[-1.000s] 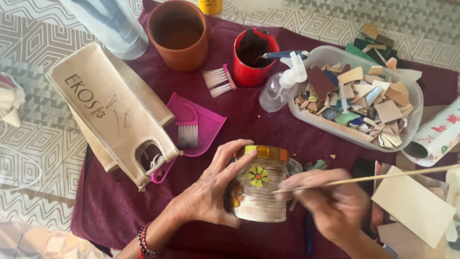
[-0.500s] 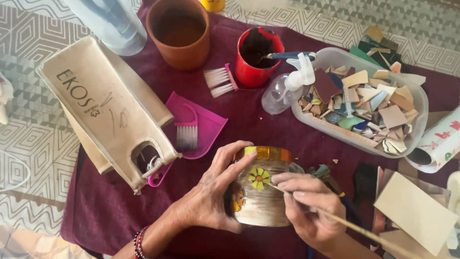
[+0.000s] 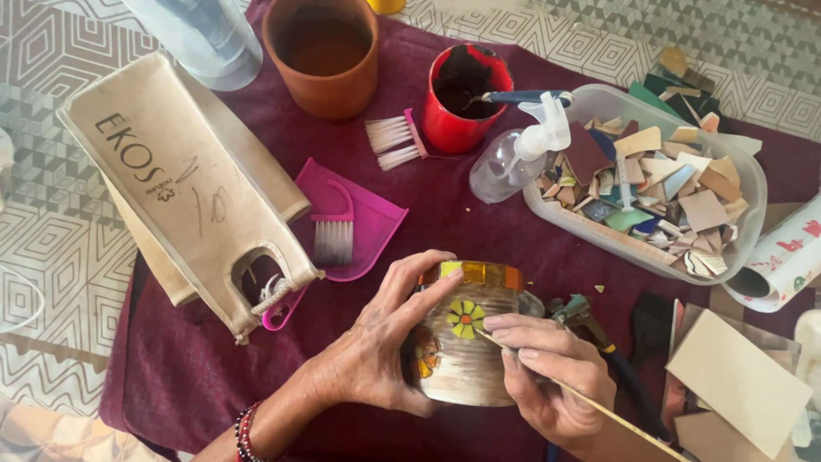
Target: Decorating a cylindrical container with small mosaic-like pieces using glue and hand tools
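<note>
Nearest, the left hand [image 3: 372, 359] cups the round mosaic-decorated pot [image 3: 466, 342] lying on the maroon cloth [image 3: 445, 218], while the right hand [image 3: 547, 376], gripping a thin wooden stick [image 3: 590, 398], has swung its tip down onto the pot's yellow flower tile [image 3: 465, 317], the clear tub of tile shards [image 3: 658, 184] beyond.

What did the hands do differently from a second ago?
The right hand swung its thin stick round, so the tip now touches the pot beside the yellow flower. The left hand still holds the pot. Everything else stayed put.
</note>
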